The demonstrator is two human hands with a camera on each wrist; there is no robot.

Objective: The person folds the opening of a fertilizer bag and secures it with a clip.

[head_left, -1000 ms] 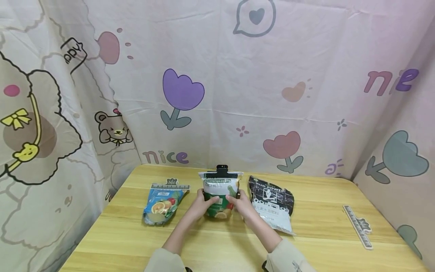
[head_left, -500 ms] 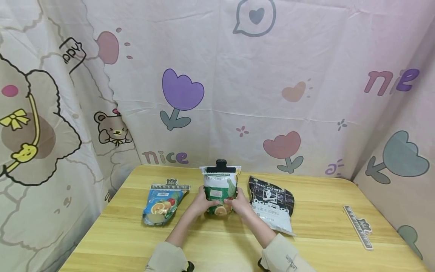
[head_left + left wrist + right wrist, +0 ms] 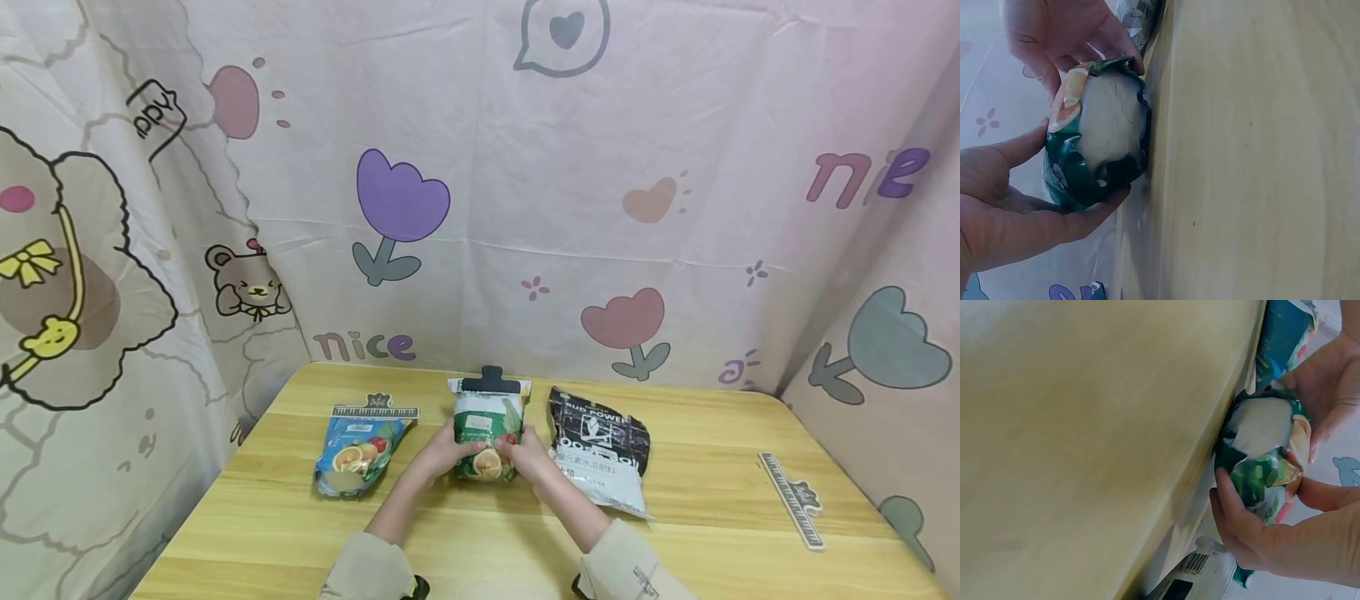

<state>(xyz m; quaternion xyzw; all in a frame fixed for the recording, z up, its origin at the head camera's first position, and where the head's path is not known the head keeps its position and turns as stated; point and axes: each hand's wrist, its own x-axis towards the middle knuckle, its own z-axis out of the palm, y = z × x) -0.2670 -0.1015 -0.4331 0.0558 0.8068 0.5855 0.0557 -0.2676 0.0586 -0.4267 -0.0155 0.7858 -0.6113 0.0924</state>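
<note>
A green and white bag with fruit and vegetables printed on it is held between both hands at the middle of the table. A black clip closes its top edge. My left hand grips the bag's left side, thumb across the front. From the right, my right hand grips it the same way. Both wrist views show the bag's pale bottom, with fingers curled round its sides. In the right wrist view the bottom is tilted toward the camera.
Left of the hands lies a blue bag with a piano-keyboard clip on its top. A black and white bag lies close to the right hand. Another keyboard clip rests at the far right of the wooden table.
The bag rose slightly and tipped more upright, then came down a little with its top leaning back. Both hands stayed on its sides.
</note>
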